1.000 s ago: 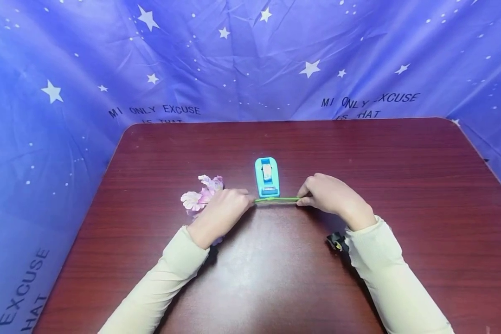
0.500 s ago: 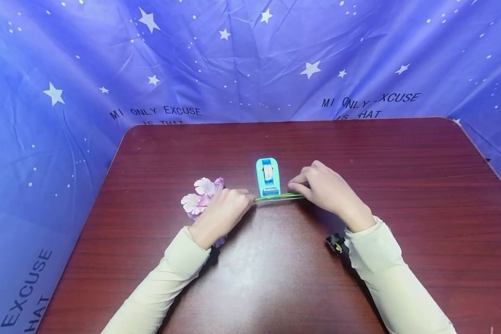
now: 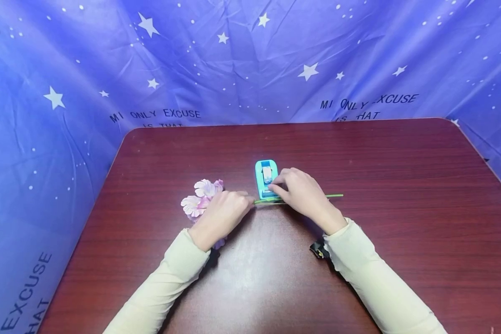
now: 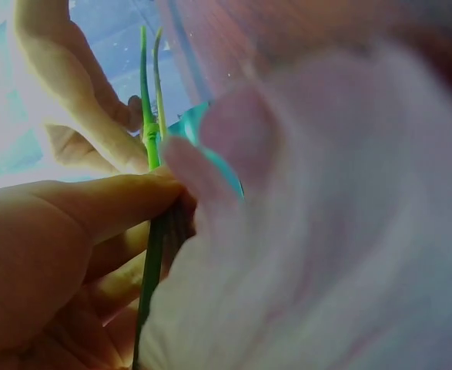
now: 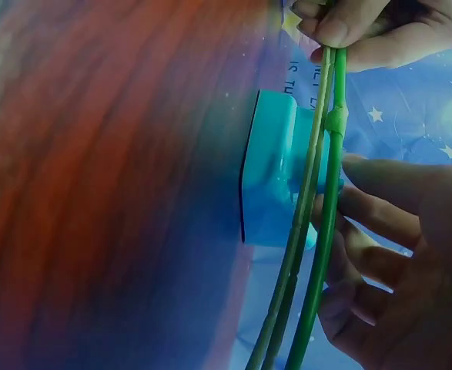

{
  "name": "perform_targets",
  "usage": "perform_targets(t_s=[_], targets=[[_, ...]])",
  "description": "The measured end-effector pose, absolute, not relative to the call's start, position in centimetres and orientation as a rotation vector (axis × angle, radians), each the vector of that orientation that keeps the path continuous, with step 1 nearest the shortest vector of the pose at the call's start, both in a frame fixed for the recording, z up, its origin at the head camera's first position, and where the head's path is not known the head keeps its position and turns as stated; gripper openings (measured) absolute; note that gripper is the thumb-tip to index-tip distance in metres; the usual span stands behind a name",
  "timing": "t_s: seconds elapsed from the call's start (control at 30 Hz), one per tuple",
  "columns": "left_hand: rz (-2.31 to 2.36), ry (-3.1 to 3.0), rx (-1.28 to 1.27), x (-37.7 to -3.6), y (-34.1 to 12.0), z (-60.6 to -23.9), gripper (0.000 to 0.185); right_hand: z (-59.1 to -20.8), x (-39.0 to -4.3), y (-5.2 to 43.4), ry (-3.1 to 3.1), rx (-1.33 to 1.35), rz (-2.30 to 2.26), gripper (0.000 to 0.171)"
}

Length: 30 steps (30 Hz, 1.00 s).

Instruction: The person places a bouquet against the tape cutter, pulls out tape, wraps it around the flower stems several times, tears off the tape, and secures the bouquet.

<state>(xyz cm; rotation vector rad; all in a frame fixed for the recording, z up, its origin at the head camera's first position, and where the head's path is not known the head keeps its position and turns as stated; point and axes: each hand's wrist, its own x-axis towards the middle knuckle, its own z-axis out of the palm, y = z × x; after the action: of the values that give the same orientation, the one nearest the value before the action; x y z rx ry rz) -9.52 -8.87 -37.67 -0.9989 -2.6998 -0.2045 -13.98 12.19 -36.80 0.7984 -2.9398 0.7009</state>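
Stems (image 3: 334,195) lie untaped while the left hand (image 3: 223,214) grips them and the right hand (image 3: 298,194), at 3 o'clock, pinches at the tape holder (image 3: 266,178).

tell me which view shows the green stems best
The right wrist view: two green stems run sharp and side by side. The head view shows them small and thin; the left wrist view catches a short stretch between fingers.

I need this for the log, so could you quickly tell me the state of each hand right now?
Left hand: closed, pinching the green stems beside the pink flowers.
Right hand: fingertips at the tape dispenser; grip cannot be told.
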Motion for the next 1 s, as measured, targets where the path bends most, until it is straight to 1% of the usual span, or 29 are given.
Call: perform_targets(t_s=[0.27,0.43,0.87,1.0], targets=[[-0.173,-2.689,-1.022,-9.02,-8.49,-38.05,0.023,-37.47,-13.29,12.16,-2.895,0.716,0.853,0.015],[-0.161,-2.686,-0.996,-9.18,-8.56,-37.97,0.025,-37.57,-13.66,11.94,-2.856,0.676,0.973,0.014],[-0.198,-2.692,-0.976,-9.41,-8.57,-37.87,0.023,-37.30,-13.83,11.22,-2.816,0.416,1.234,0.016],[-0.181,-2.686,-0.988,-9.45,-8.15,-37.95,0.024,-37.06,-13.91,11.33,-2.820,0.379,1.355,0.017]])
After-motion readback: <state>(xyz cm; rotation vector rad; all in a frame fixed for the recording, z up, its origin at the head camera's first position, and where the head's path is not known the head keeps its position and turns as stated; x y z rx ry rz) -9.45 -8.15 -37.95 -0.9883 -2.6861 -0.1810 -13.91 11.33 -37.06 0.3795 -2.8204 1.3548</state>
